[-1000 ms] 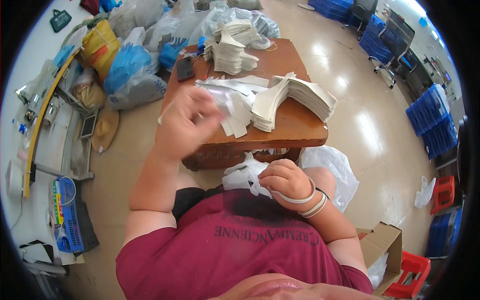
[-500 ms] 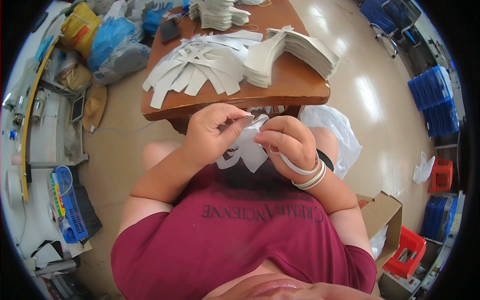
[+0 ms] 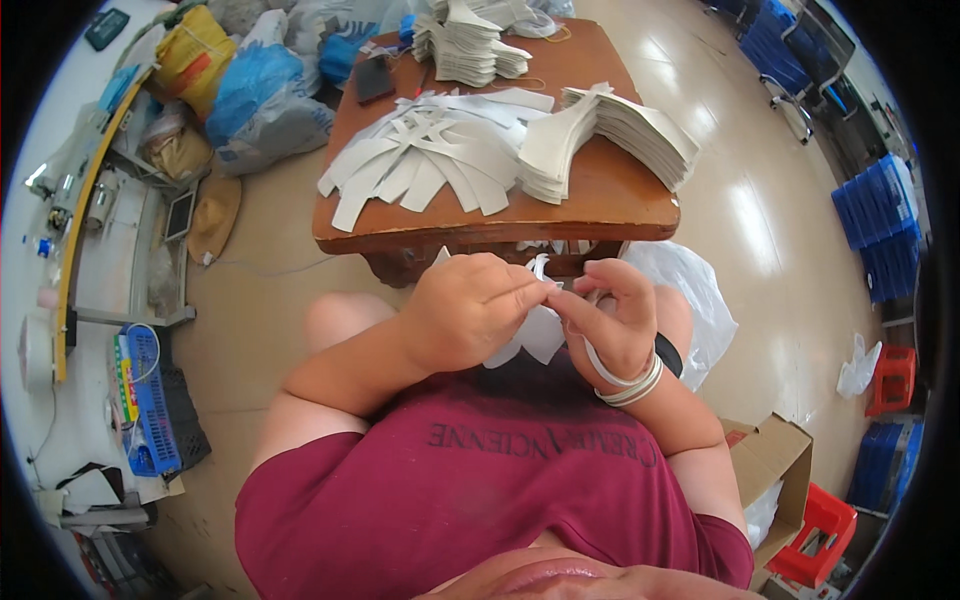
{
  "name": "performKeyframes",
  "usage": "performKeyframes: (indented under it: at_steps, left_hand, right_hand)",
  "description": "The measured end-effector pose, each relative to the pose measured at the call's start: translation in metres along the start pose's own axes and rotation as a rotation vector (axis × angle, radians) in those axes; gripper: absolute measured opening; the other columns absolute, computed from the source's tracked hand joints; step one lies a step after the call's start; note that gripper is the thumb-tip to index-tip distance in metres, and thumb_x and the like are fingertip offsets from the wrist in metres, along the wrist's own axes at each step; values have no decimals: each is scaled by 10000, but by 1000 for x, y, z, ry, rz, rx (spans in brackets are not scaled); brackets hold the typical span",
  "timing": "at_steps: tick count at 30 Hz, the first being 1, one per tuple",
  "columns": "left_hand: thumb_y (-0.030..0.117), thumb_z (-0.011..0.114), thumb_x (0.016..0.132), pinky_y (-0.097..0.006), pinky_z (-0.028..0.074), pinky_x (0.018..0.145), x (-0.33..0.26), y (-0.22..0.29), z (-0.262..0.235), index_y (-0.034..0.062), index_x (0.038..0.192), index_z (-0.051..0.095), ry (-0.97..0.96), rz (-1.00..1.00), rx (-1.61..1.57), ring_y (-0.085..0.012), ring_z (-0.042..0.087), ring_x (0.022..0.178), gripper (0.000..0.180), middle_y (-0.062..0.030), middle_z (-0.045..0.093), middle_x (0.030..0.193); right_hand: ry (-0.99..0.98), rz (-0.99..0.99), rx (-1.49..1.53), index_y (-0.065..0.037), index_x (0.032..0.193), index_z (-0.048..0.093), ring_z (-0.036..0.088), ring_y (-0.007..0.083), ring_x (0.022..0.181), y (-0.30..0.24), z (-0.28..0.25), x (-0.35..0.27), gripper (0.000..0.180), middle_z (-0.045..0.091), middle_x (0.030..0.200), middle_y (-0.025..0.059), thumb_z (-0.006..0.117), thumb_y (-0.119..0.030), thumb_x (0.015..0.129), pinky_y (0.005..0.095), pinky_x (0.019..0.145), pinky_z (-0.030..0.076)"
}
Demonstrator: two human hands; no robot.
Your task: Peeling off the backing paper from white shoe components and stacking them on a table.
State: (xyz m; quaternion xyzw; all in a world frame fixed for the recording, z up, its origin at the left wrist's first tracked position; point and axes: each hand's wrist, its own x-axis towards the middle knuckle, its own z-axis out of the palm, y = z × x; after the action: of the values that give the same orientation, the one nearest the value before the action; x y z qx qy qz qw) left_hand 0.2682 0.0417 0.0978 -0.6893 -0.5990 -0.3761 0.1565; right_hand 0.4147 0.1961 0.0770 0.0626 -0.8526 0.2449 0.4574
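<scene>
white cut piece (image 3: 540, 330), just below the wooden table (image 3: 620, 205) edge | your left hand (image 3: 465, 310) and right hand (image 3: 610, 325) both pinch it closed | judged thin, light, floppy, easily creased | grip near its edges, not its middle

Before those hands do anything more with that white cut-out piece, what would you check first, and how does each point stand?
1. Both hands on the white piece: ok, left hand and right hand pinch it together.
2. Piece fully visible: not ok, fingers cover most of it.
3. Fanned white strips resting on the wooden table: ok.
4. Stacked pieces steady: cannot tell, they lean near the edge.
5. Bands on the right wrist free of the piece: ok.
</scene>
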Motion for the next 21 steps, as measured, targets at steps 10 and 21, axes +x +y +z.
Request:
performKeyframes:
  at_steps: [10,21]
  left_hand:
    - [100,687,765,-328,506,616,1,-2,-11,92,1009,714,-144,55,111,-190,631,775,246,-8,675,918]
    - [1,711,785,-369,529,654,-5,-7,8,39,948,688,41,-235,-296,-289,653,734,169,-109,668,838]
  right_hand:
    - [46,51,-151,-121,1098,745,581,260,938,0,2,6,473,449,1356,159,872,-51,648,355,776,530]
    - [-117,-167,28,-19,921,673,588,252,731,5,3,17,319,612,877,86,776,61,630,348,655,492]
